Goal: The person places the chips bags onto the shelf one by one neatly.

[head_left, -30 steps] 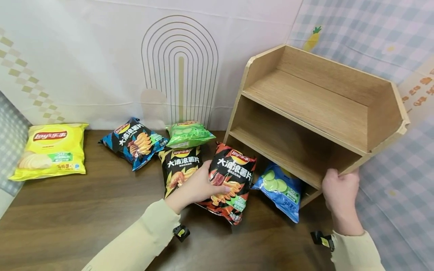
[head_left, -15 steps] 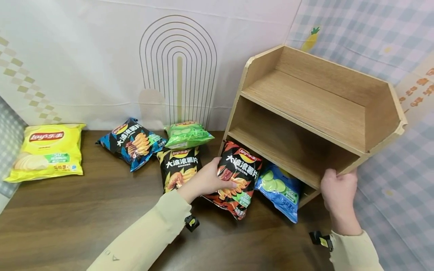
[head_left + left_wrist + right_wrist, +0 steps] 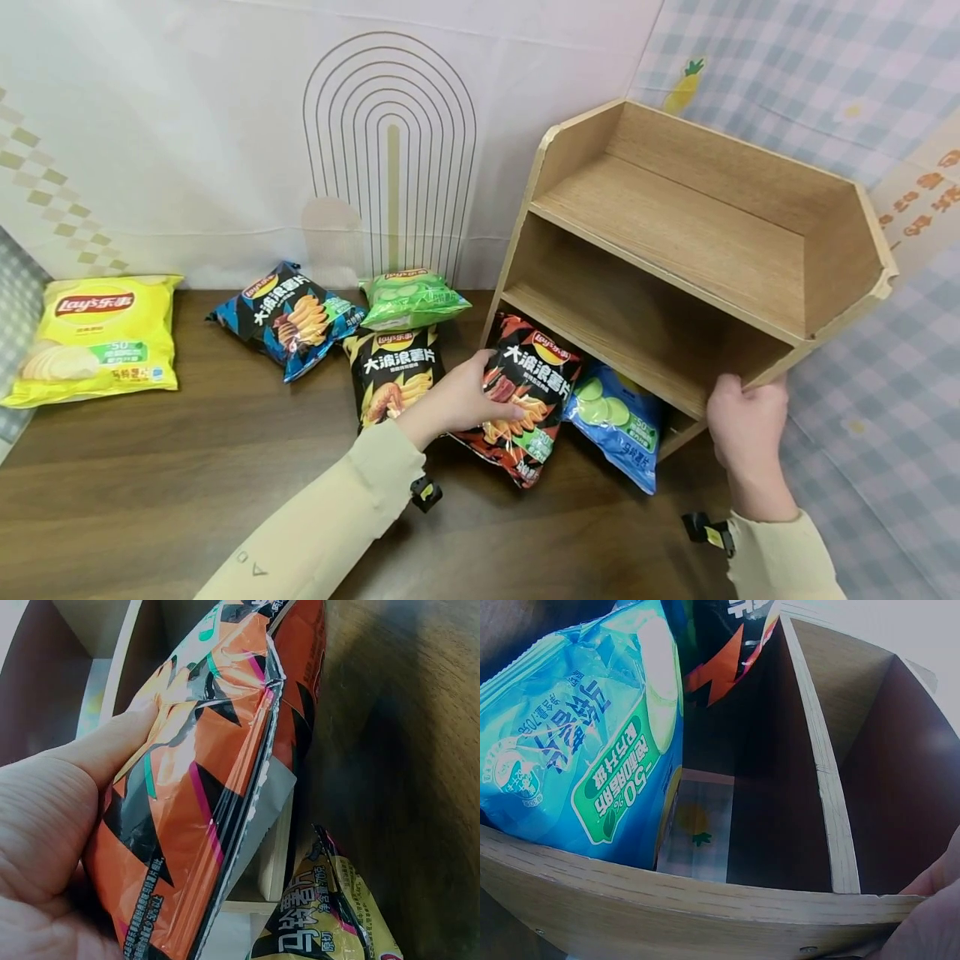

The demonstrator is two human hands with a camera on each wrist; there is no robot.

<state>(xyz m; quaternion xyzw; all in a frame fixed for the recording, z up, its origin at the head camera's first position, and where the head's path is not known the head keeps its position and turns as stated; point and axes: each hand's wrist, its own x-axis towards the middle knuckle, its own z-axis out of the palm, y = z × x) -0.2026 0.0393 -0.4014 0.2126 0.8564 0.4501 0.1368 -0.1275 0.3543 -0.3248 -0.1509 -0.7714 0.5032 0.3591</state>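
My left hand (image 3: 457, 402) grips a red and black bag of chips (image 3: 534, 379), thumb across its front. The bag leans at the lower left opening of a wooden shelf (image 3: 720, 250), its top edge just under the middle board. In the left wrist view the thumb presses into the bag's orange foil (image 3: 180, 772). My right hand (image 3: 750, 427) holds the shelf's right side panel low down, thumb on the front edge. A blue bag of chips (image 3: 617, 423) sits tilted in the bottom compartment, its lower part sticking out over the table.
Left of my left hand lie a black and yellow chip bag (image 3: 393, 375), a green one (image 3: 412, 298) against the wall, a black and blue one (image 3: 292, 319) and a yellow one (image 3: 101, 342) at the far left. The shelf stands angled near the checked cloth wall (image 3: 862, 475).
My left hand has shifted right with the red and black bag, bringing it closer to the shelf and beside the blue bag. The right hand keeps its hold on the shelf.
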